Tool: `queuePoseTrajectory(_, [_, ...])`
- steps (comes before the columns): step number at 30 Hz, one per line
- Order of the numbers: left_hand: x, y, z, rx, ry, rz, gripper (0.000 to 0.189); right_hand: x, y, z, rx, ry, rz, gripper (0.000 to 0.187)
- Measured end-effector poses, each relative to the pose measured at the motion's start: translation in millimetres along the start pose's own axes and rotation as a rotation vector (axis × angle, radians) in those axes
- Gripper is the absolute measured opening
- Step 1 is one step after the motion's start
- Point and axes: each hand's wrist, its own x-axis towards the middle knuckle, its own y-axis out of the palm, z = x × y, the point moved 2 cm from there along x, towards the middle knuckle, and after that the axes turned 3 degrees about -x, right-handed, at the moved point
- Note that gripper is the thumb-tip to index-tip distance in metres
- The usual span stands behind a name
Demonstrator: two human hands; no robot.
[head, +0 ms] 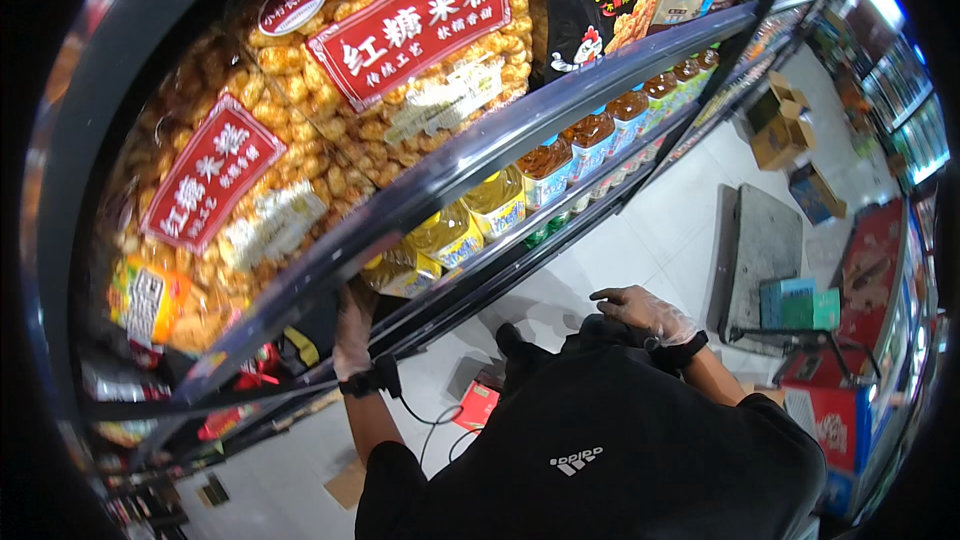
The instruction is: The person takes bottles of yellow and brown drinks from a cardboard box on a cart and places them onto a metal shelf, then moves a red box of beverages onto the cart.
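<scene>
My left hand reaches in between the dark shelf rails, beside a row of bottles of yellow drink. Its fingertips are hidden in shadow, so whether they touch the nearest bottle cannot be made out. Farther along the same shelf stand blue-labelled bottles of brown drink. My right hand hovers or rests above my knee, with nothing visible in it and the fingers loosely apart. Both hands appear to wear clear thin gloves, with black bands at the wrists.
Large clear packs of brown puffed snacks fill the upper shelf, behind a dark front rail. A flatbed trolley carries small blue-green boxes. Open cartons sit on the floor. A red box and cables lie beside me.
</scene>
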Motion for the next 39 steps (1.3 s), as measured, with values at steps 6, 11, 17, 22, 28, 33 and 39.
queuePoseTrajectory(6, [-160.8,135.2,29.0,0.342,0.354,-0.281,0.054,8.7,-37.8,-58.1,-0.23,-0.171,0.202,0.035])
queuePoseTrajectory(11, [-250.8,234.1,81.3,0.415,0.464,-0.494,0.034,12.0,-69.6,-114.2,-0.306,-0.239,0.36,0.034])
queuePoseTrajectory(17, [-340.6,307.6,150.4,0.539,0.141,-0.577,0.021,1.3,-75.0,-106.0,-0.543,-0.579,0.467,0.038])
queuePoseTrajectory(22, [-391.5,326.3,176.3,0.532,0.062,-0.64,0.023,-29.7,-67.9,-79.3,-0.496,-0.685,0.599,0.039])
queuePoseTrajectory(28, [-386.5,321.9,185.6,0.578,0.181,-0.597,0.02,-55.3,-64.9,-102.9,-0.449,-0.632,0.67,0.038])
queuePoseTrajectory(33, [-353.1,307.5,195.7,0.47,0.264,-0.513,0.022,-67.3,-69.3,-119.2,-0.532,-0.608,0.593,0.038])
queuePoseTrajectory(39, [-331.7,266.5,193.0,0.389,0.299,-0.469,0.027,-83.2,-47.9,-108.6,-0.551,-0.495,0.499,0.036])
